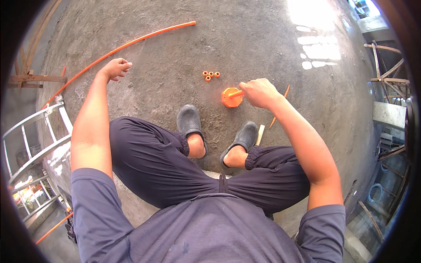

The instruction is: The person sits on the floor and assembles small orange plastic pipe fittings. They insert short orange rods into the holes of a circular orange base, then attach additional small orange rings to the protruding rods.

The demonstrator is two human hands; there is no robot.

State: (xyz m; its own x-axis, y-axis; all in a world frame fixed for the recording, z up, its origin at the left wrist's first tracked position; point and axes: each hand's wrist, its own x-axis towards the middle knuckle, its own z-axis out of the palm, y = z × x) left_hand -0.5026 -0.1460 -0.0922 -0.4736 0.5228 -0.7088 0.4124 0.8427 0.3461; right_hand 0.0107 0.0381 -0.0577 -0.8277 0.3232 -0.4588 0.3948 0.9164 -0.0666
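Right hand (262, 93), upper right of centre, grips the orange handle (237, 94), whose long axis runs left and slightly down to the octagonal head (229, 101); farther off, upper left, the left hand (115, 70), loosely open, seemingly empty, nears the orange pipe (149, 36).

On the grey concrete floor (166, 83), we face four orange ring-shaped fittings (208, 76) ahead and left of the orange octagonal tool (230, 99) in our right hand (262, 93); a long curved orange pipe (144, 37) lies beyond our left hand (116, 69).
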